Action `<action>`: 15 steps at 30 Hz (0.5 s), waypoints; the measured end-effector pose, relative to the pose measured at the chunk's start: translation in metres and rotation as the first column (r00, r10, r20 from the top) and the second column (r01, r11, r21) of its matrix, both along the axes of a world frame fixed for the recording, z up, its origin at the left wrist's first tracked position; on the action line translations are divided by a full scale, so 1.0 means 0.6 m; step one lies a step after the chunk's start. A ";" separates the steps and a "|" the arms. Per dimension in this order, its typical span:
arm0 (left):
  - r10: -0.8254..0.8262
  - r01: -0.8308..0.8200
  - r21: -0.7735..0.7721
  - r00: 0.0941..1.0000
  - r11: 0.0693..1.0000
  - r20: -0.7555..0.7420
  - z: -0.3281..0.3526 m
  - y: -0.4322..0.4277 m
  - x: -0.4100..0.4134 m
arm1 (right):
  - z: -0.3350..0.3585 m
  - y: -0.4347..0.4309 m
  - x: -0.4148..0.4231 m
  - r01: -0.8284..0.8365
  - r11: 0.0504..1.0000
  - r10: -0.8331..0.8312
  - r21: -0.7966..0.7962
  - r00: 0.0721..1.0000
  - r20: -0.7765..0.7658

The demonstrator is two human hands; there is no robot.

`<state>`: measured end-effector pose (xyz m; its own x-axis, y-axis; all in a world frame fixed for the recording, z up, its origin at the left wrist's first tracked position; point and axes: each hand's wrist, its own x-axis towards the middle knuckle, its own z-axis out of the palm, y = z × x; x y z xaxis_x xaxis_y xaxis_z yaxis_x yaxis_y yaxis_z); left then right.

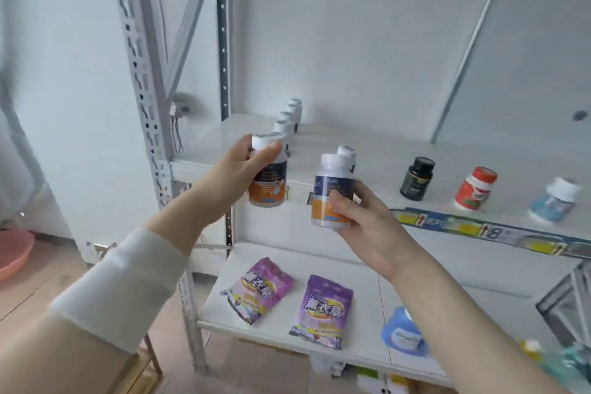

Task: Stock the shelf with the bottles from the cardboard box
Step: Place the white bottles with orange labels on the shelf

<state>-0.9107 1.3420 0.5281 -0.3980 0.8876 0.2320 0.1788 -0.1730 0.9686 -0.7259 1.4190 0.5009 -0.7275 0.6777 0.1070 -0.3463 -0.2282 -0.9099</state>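
Note:
My left hand [238,166] grips a white-capped bottle with a dark blue and orange label [270,184], held in front of the left end of the upper shelf [377,150]. My right hand [367,224] holds two more of these bottles together: one in front [329,189] and a second behind it, of which only the cap [347,152] shows. A row of several matching bottles [289,118] stands on that shelf, running toward the back wall. The cardboard box is out of view.
Further right on the upper shelf stand a black bottle [417,177], a red one [476,189] and a light blue one [555,201]. Two purple pouches [321,310] and a blue container [404,333] lie on the lower shelf. Metal uprights [144,73] frame the left side.

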 end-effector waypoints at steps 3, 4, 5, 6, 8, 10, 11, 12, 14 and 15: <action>-0.016 0.016 0.011 0.998 1.000 -0.062 0.038 0.073 0.038 | 0.047 0.052 0.052 0.068 0.997 -0.069 0.035 0.997 0.023; -0.012 0.014 0.016 0.995 1.000 -0.096 0.050 0.097 0.046 | 0.060 0.068 0.065 0.090 0.994 -0.094 0.067 0.994 0.058; -0.002 0.004 0.013 0.991 1.000 -0.135 0.058 0.119 0.050 | 0.072 0.081 0.074 0.102 0.988 -0.113 0.113 0.989 0.098; 0.009 -0.009 0.002 0.984 1.000 -0.180 0.068 0.143 0.054 | 0.082 0.098 0.082 0.116 0.980 -0.138 0.164 0.981 0.133; 0.008 -0.019 -0.043 0.969 0.999 -0.247 0.080 0.193 0.054 | 0.096 0.135 0.088 0.152 0.953 -0.207 0.261 0.959 0.196; -0.024 0.002 -0.084 0.964 0.996 -0.263 0.087 0.251 0.045 | 0.106 0.183 0.084 0.190 0.923 -0.281 0.335 0.927 0.248; -0.033 0.009 -0.091 0.964 0.996 -0.262 0.090 0.279 0.036 | 0.110 0.209 0.079 0.207 0.912 -0.310 0.355 0.913 0.264; -0.039 0.014 -0.097 0.964 0.995 -0.263 0.093 0.309 0.027 | 0.115 0.234 0.071 0.218 0.903 -0.332 0.370 0.901 0.280; -0.066 0.030 -0.125 0.952 0.992 -0.300 0.097 0.373 0.001 | 0.124 0.287 0.049 0.223 0.884 -0.369 0.410 0.873 0.320; -0.083 0.037 -0.145 0.940 0.989 -0.330 0.097 0.406 -0.013 | 0.127 0.314 0.034 0.224 0.875 -0.386 0.428 0.858 0.340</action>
<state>-0.9185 1.5857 0.5864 -0.2629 0.9396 0.2192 0.4899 -0.0658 0.8693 -0.7053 1.6073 0.5768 -0.5215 0.8429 0.1322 0.0732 0.1986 -0.9773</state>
